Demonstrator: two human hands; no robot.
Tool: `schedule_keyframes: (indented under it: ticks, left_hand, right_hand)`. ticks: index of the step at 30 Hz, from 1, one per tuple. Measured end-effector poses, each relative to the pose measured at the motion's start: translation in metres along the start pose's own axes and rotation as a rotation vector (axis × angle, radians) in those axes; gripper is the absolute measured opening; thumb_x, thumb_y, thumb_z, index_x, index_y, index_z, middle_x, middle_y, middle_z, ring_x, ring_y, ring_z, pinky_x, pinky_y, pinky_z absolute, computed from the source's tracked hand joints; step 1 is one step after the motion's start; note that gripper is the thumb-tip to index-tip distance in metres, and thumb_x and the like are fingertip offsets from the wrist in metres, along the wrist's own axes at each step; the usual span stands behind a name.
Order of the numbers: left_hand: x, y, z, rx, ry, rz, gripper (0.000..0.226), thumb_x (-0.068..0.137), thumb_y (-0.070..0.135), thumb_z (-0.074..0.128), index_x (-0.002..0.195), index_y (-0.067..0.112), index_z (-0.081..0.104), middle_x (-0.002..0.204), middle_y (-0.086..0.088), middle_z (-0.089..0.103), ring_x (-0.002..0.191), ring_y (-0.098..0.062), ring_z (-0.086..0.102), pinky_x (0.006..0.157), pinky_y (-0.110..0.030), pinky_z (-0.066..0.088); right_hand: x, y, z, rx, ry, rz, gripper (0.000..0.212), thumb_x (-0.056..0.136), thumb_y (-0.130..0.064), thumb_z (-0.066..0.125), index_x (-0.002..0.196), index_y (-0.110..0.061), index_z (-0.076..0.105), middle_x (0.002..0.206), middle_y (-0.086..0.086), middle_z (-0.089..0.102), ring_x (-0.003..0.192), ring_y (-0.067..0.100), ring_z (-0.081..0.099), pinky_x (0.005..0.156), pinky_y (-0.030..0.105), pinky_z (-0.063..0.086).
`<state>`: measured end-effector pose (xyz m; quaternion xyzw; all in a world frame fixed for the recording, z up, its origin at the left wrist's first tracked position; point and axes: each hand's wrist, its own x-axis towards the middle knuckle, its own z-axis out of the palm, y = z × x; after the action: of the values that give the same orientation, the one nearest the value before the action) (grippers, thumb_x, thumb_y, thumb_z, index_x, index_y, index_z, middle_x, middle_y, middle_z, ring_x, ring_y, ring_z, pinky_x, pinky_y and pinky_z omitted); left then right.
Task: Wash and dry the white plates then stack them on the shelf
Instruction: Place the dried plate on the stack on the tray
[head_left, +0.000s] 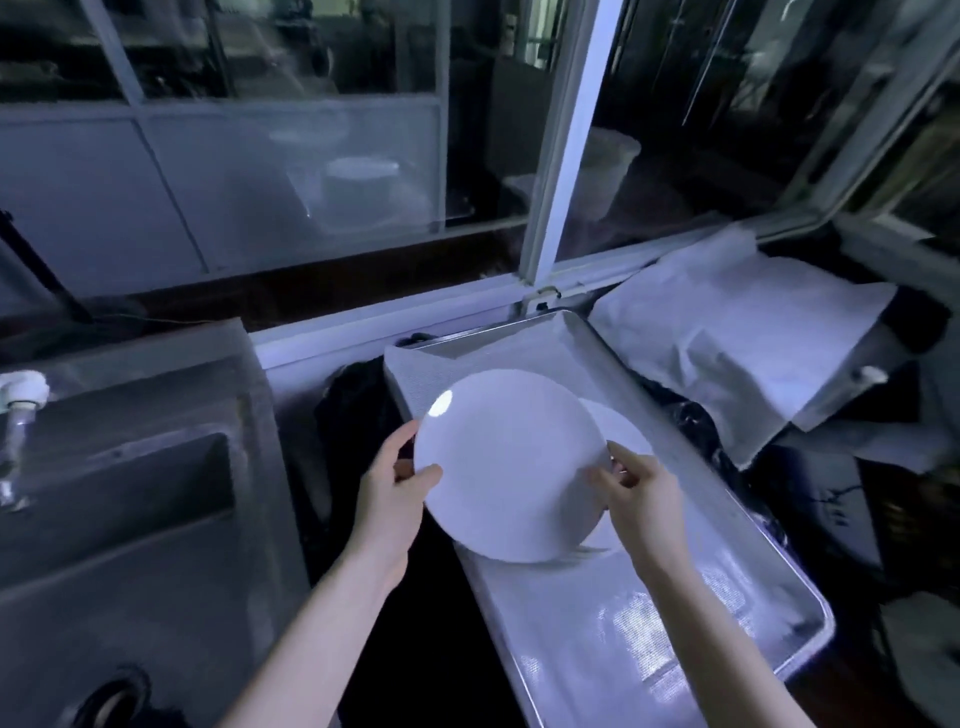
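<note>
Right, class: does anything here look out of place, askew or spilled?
Nothing is broken or spilled. The plate, held by the left hand and right hand, tilts over a second plate on the tray. The cloth lies crumpled, right of the tray.

Sink (156, 483) left of tray (623, 649); cloth (737, 332) right.

The left hand (395, 483) and the right hand (644, 499) grip opposite edges of a white plate (509, 467), held tilted over a metal tray (597, 649). A second plate (628, 431), partly hidden, seems to lie on the tray beneath. A sink (130, 493) sits to the left.
</note>
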<state>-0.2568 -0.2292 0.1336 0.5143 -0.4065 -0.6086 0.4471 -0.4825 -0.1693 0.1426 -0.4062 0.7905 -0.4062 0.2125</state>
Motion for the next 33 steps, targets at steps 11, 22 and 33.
schedule_keyframes:
  ticks: [11, 22, 33]
  left_hand:
    - [0.033, -0.052, 0.108, 0.141, 0.094, -0.083, 0.062, 0.083, -0.010, 0.054, 0.102, 0.048, 0.066, 0.095, 0.006, 0.074, 0.094, -0.012, 0.068, 0.082, -0.025, 0.053]
    - [0.045, -0.066, 0.118, 0.466, 0.203, 0.007, 0.057, 0.079, -0.008, 0.062, 0.120, 0.032, 0.067, 0.093, -0.016, 0.056, 0.070, -0.018, 0.053, 0.082, -0.026, 0.046]
    - [0.057, -0.075, 0.119, 0.434, 0.107, -0.160, 0.066, 0.078, 0.028, 0.077, 0.137, 0.027, 0.048, 0.131, 0.003, 0.057, 0.116, -0.014, 0.057, 0.097, -0.038, 0.049]
  right_hand:
    - [0.070, 0.081, -0.032, -0.063, 0.050, 0.081, 0.049, 0.078, -0.007, 0.070, 0.060, -0.018, 0.025, 0.063, 0.000, 0.032, 0.060, 0.014, 0.032, 0.053, 0.023, 0.024]
    - [0.085, 0.102, -0.022, -0.086, 0.078, 0.087, 0.012, 0.078, -0.006, 0.074, 0.069, -0.007, 0.065, 0.073, -0.005, 0.042, 0.070, 0.018, 0.047, 0.061, 0.024, 0.025]
    - [0.085, 0.100, -0.006, -0.138, -0.068, 0.214, 0.037, 0.089, -0.036, 0.069, 0.111, -0.007, 0.062, 0.113, 0.013, 0.054, 0.110, 0.034, 0.054, 0.088, 0.036, 0.041]
